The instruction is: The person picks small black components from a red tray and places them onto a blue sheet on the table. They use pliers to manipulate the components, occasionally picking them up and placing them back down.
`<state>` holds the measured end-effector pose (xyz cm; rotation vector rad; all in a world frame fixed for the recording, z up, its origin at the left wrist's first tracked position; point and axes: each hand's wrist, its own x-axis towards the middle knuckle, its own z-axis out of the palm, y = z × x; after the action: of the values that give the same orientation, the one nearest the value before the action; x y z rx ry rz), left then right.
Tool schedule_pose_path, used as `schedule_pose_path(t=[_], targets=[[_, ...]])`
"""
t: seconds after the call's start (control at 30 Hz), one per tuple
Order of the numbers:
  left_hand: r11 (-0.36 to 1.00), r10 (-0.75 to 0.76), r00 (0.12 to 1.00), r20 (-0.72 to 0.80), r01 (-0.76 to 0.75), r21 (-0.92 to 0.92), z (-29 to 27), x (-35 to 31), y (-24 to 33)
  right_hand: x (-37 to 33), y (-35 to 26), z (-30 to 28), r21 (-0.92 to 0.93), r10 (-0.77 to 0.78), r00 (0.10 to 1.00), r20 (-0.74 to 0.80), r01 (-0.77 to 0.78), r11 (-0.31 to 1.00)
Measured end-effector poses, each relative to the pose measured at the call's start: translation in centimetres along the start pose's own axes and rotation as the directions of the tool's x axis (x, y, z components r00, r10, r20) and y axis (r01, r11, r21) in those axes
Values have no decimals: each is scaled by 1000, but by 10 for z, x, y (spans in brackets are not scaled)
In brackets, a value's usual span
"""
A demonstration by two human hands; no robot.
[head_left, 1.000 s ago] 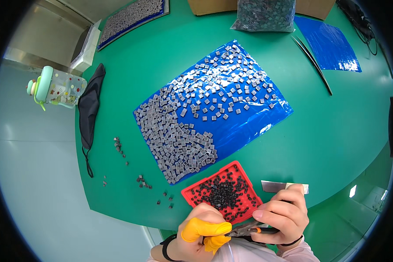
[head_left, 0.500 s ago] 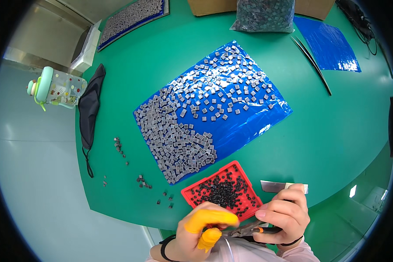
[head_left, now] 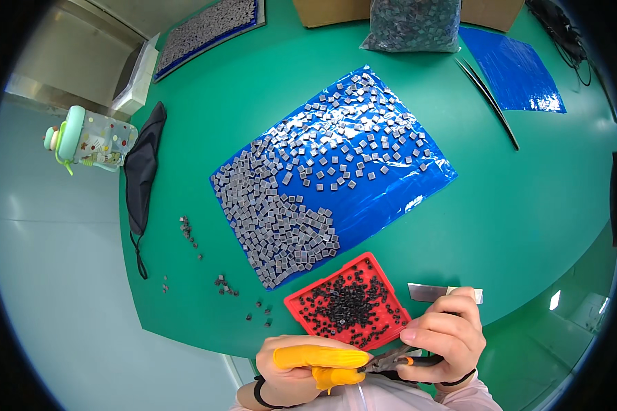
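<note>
My right hand point(head_left: 451, 337) is wrapped round pliers point(head_left: 386, 359) with metal jaws and a black-and-orange handle, near the table's front edge. Yellow finger covers sit on the thumb and index finger of my left hand point(head_left: 291, 363). Those two fingers are pressed together right at the tips of the jaws; whatever they pinch is too small and hidden to name. Just beyond both hands lies a red tray point(head_left: 382, 267) with many small black parts point(head_left: 349, 305) heaped in its middle.
Beyond the tray, a blue sheet point(head_left: 377, 219) carries many small grey square pieces. A flat blade point(head_left: 428, 292) lies by my right hand. Loose bits point(head_left: 225, 285) lie at left, near a black mask point(head_left: 140, 171) and bottle point(head_left: 96, 140). Tweezers point(head_left: 490, 103) and a filled bag point(head_left: 415, 24) lie farther back.
My left hand has turned and its covered fingers have closed together at the pliers' jaws. My right hand stays in place.
</note>
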<state>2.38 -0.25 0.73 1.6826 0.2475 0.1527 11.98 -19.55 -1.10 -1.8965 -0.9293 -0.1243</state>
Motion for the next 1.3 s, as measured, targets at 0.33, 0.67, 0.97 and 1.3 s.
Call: schedule_pose_path(t=[0.33, 0.67, 0.97, 1.3], targets=[[853, -313, 949, 34, 296, -429, -4, -3, 6, -1, -2, 0, -101, 54, 997, -56, -59, 993], [978, -150, 949, -278, 184, 100, -50, 13, 56, 9, -7, 4, -233, 88, 996, 2, -85, 969], [552, 140, 990, -6, -73, 831, -66, 93, 59, 8, -6, 3, -220, 60, 998, 7, -57, 974], [504, 176, 980, 89, -168, 847, -59, 141, 41, 7, -1, 4, -219, 44, 999, 23, -38, 975]])
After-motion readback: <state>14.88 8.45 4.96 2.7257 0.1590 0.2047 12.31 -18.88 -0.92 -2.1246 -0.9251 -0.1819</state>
